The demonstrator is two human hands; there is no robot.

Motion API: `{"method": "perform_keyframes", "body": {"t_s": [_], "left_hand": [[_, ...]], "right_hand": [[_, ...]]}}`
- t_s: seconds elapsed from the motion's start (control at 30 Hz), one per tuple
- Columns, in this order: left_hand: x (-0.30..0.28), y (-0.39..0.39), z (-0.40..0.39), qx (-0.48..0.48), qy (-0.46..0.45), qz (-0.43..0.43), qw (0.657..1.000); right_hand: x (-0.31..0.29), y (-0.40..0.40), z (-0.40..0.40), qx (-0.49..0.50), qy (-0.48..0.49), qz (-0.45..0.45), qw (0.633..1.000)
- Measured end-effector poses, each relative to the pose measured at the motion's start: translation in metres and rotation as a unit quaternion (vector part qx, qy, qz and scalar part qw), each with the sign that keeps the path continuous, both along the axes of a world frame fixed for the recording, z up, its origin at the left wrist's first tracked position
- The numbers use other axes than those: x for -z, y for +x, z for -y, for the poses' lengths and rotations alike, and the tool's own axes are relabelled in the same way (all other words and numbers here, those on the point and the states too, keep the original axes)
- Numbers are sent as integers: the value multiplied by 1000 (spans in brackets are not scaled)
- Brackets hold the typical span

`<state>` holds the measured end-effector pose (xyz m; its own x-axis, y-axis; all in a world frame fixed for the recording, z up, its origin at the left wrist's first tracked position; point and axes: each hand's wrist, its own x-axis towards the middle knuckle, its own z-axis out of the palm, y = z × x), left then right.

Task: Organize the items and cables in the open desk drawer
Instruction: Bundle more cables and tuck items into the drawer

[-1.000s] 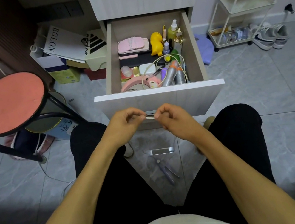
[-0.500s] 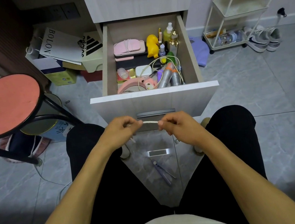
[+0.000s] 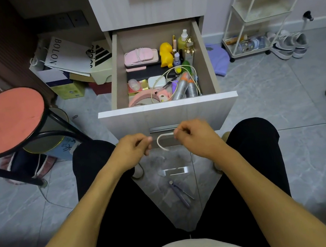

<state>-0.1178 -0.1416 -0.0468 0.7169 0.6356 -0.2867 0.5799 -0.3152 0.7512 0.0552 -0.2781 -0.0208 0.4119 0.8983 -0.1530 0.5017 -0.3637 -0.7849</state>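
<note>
Right in front of the open drawer (image 3: 167, 106), both hands are pinching a short white cable (image 3: 162, 143), which is curving into a sideways U between them. The left hand (image 3: 133, 148) and right hand (image 3: 195, 137) are hovering near each other above the floor, just below the drawer's front edge. Inside the drawer, another pale cable (image 3: 173, 73) is looping over the spray cans (image 3: 185, 87).

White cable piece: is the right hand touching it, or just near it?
Touching. The head view shows the white cable piece curving from the pinched fingertips of the right hand, with no gap visible at that end.
</note>
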Motion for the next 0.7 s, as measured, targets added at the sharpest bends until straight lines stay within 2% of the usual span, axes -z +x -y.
{"method": "perform_keyframes", "body": {"t_s": [0.07, 0.17, 0.3, 0.37, 0.5, 0.6, 0.7], "left_hand": [[-8, 9, 5, 14, -4, 36, 999], [-11, 24, 19, 60, -18, 29, 998], [-9, 32, 24, -58, -69, 116, 989], [-7, 36, 22, -53, -88, 117, 988], [-3, 37, 28, -7, -85, 83, 993], [-11, 37, 28, 35, -36, 83, 995], [-18, 37, 26, 71, 1, 77, 995]], "right_hand": [[-2, -3, -2, -12, 16, -24, 1000], [-5, -5, -5, 9, 84, -78, 993], [-11, -4, -5, 21, 93, -134, 986], [-13, -1, 1, 30, 87, -154, 984], [-6, 7, 15, 48, 36, -128, 990], [-7, 8, 17, 25, -17, -106, 994], [-15, 4, 18, -7, 13, -62, 998]]}}
